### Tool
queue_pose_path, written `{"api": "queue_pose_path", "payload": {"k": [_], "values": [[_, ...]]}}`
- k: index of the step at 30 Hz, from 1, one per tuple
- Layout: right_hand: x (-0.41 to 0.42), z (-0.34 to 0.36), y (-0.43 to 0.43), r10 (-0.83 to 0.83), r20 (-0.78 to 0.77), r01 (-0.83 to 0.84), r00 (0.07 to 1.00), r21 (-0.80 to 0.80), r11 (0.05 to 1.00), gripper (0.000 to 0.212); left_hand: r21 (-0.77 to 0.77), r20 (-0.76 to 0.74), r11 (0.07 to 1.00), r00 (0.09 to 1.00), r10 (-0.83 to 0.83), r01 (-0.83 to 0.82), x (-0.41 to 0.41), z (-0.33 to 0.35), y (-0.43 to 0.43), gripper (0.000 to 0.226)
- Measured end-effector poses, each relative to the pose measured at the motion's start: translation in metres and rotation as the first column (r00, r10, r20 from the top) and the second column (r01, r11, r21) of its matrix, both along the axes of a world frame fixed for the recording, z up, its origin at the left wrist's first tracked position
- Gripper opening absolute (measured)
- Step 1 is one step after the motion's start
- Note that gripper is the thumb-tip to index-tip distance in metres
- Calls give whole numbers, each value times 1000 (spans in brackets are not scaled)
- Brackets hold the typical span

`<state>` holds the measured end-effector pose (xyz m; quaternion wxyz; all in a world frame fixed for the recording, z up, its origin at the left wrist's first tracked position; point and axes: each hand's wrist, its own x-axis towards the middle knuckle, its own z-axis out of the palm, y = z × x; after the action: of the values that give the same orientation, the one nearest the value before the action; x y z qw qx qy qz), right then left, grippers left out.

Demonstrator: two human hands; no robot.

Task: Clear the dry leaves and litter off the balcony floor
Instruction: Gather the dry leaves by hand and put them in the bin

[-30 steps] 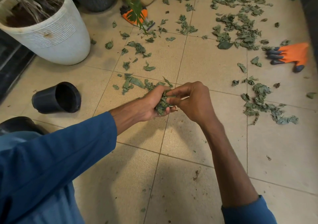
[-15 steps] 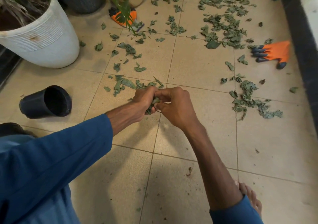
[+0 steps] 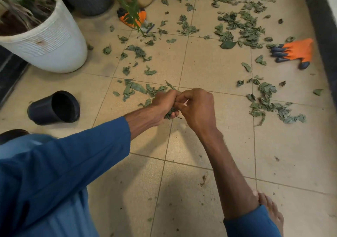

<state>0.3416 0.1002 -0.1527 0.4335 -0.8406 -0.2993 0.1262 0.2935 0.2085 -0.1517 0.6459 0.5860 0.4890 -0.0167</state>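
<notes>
Dry leaves (image 3: 170,113) are wadded in the left hand (image 3: 163,105), whose fingers curl tightly round them. The right hand (image 3: 197,109) meets it, its bent fingers and thumb pinching the same wad from the side. Both hands are held above a beige tiled floor (image 3: 209,63) with dark grout lines and crumbs of soil. Loose leaves (image 3: 242,27) lie over the tiles beyond the hands, thickest at the far right, with another drift (image 3: 269,105) to the right. A black nursery pot (image 3: 54,107) lies on its side at the left, near a white ribbed planter (image 3: 54,45). An orange work glove (image 3: 295,51) lies by the dark wall (image 3: 324,36). A bare foot (image 3: 269,211) shows beside the right forearm.
</notes>
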Motion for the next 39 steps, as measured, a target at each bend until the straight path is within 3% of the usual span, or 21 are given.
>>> {"api": "queue_pose_path", "payload": {"k": [5,8,10,13,15,19,25,30,34,37,39], "values": [[-8,9,32,203,-68,-197,977,81,977,16,142,-55,985,993,108,-99,-10,3,32,23],[-6,17,47,323,-265,-292,909,148,945,24,230,-44,963,987,153,-139,-22,8,56,22],[-5,21,53,352,-437,-270,828,239,933,26,236,-32,957,982,184,-172,-31,13,69,24],[-4,22,62,154,-513,-61,844,193,979,23,206,-2,950,971,239,-234,-50,24,86,33],[-1,16,69,36,-480,11,877,94,996,22,171,22,944,959,282,-281,-62,37,99,33],[-1,16,86,2,-379,-47,926,-111,993,24,87,119,932,932,341,-352,-83,67,124,31],[-24,23,124,149,-192,-216,970,-396,893,17,14,179,913,899,400,-409,-114,90,131,31],[-36,-27,139,299,-28,-259,954,-583,770,19,27,167,929,918,359,-368,-109,87,129,34],[-50,-75,151,305,108,-220,946,-477,851,20,161,158,946,954,255,-280,-81,79,144,35],[-59,-103,159,278,154,-177,948,-470,865,7,211,132,948,967,216,-240,-66,66,152,36],[-61,-110,160,242,132,-154,961,-470,869,11,221,121,950,973,198,-221,-61,62,154,35]]}}
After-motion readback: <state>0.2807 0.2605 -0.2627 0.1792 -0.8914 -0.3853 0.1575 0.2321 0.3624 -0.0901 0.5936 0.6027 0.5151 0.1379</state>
